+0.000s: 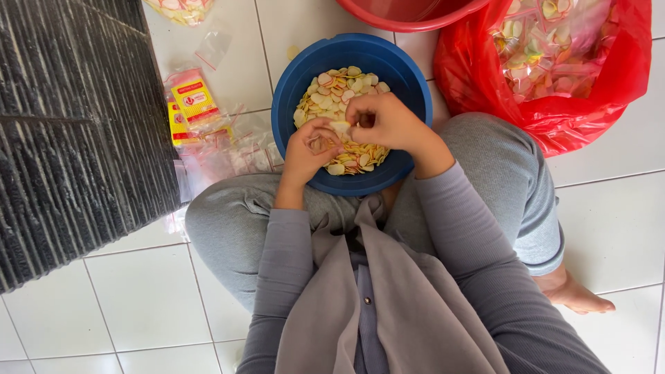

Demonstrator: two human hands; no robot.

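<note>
Sitting cross-legged on a white tiled floor [138, 298], you have a blue plastic basin [291, 90] just above your knees at the upper centre of the frame. A red basin [409, 17] pokes in at the top edge, and a red plastic bag [589, 118] of packed crackers fills the upper right, touching your knee. Small clear packets with red-and-yellow labels [197, 104] lie scattered left of the blue basin, beside a dark ribbed mat [76, 131] covering the left side. Nothing blocks your hands.

Raw cracker chips [332, 93], pale yellow and white ovals with some pink rims, fill the blue basin. Your left hand [308, 149] is curled over the chips, fingers closed on something small you cannot make out. Your right hand [388, 121] pinches one pale chip [340, 127] between fingertips, the two hands nearly touching over the basin's middle.
</note>
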